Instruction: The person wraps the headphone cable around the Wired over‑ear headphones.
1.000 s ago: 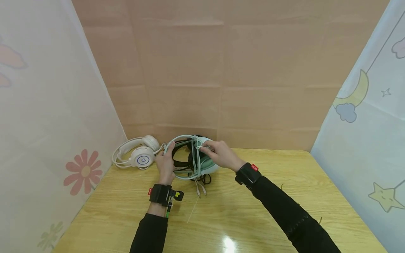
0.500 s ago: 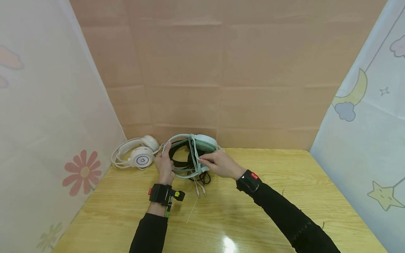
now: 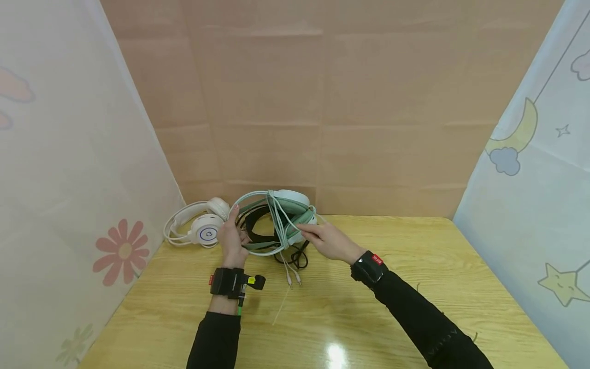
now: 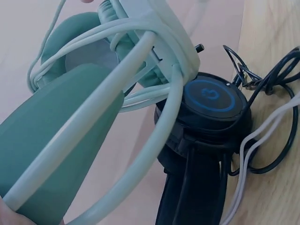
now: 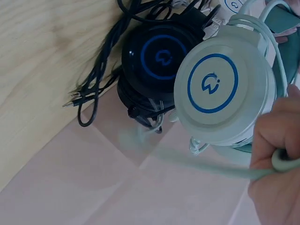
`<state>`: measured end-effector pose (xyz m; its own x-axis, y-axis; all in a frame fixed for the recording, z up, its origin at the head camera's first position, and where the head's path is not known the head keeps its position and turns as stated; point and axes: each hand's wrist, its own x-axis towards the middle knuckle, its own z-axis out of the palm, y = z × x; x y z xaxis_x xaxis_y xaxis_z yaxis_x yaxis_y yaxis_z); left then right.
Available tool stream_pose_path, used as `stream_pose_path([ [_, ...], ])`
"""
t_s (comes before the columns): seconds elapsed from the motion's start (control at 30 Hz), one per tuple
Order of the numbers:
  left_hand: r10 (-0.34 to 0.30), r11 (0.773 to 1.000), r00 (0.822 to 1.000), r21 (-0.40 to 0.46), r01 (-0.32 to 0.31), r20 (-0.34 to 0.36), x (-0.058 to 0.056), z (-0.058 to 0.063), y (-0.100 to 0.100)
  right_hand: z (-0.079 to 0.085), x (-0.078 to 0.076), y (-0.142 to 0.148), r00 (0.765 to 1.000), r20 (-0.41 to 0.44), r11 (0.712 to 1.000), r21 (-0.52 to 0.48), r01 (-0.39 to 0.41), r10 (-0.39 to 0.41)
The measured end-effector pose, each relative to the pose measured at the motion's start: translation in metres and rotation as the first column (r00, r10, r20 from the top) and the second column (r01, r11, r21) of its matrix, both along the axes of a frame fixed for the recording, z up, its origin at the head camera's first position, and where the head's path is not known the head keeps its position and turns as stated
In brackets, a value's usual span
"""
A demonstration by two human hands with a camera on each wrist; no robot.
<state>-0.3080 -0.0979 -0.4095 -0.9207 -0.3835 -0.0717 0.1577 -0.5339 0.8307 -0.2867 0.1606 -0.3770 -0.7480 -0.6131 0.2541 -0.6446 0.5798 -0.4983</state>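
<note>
My left hand (image 3: 233,241) grips the headband of mint-green headphones (image 4: 65,136), holding them tilted above the table. Their mint cable (image 4: 108,28) is wound across both ear cups. At the right side my right hand (image 3: 334,242) pinches a strand of that cable, which also loops inside the curled fingers in the right wrist view. A loose, blurred length of cable (image 5: 206,168) trails away from this hand. Black headphones (image 4: 211,101) lie behind and below the mint pair, partly hidden by it.
White headphones (image 3: 205,229) lie to the left, close to my left hand. Bundled black cable (image 5: 101,61) and two pale plugs (image 3: 294,281) lie on the wooden table (image 3: 369,318). A thin pale strip (image 3: 280,307) is nearer the front. Brown paper (image 3: 322,102) covers the back.
The mint headphones have risen slightly and shifted left with my left hand. My right hand has moved down and to the right, drawing a cable strand away from the ear cups.
</note>
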Motion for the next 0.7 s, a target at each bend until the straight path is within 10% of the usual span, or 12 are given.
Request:
stream_pose_path([
  [0.7, 0.045, 0.995, 0.999, 0.091, -0.044, -0.007, 0.004, 0.0, 0.011, -0.01, 0.008, -0.024, 0.997, 0.014, 0.997, -0.015, -0.074, 0.074],
])
